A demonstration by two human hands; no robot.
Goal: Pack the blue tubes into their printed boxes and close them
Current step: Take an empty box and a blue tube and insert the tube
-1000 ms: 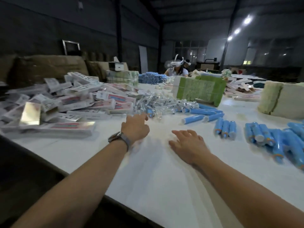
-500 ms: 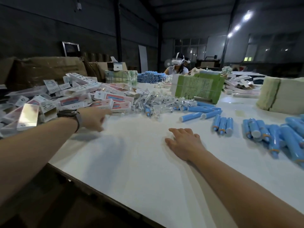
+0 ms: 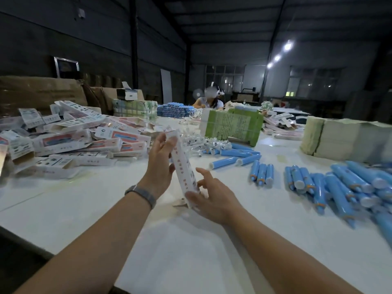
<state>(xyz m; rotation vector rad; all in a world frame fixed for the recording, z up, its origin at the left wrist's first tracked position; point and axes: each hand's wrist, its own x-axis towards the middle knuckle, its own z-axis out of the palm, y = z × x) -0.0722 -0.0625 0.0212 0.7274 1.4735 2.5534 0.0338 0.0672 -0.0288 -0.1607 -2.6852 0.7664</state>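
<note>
Head view: left hand [image 3: 159, 166] grips box [image 3: 184, 166]; right hand [image 3: 212, 198] pinches its lower end.

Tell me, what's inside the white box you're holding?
I cannot see inside. The white box is held by the left hand and right hand, its printed side facing the camera.

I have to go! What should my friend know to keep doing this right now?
Left hand: grips a box by its upper part, tilted over the table.
Right hand: fingers at the box's lower end, where a flap hangs open.
Tubes: loose on the table to the right, three nearest.
Boxes: heaped on the left.
Done: one box picked up.
Left: no tube in hand yet; slide one in, close the flaps, then go on.
</note>
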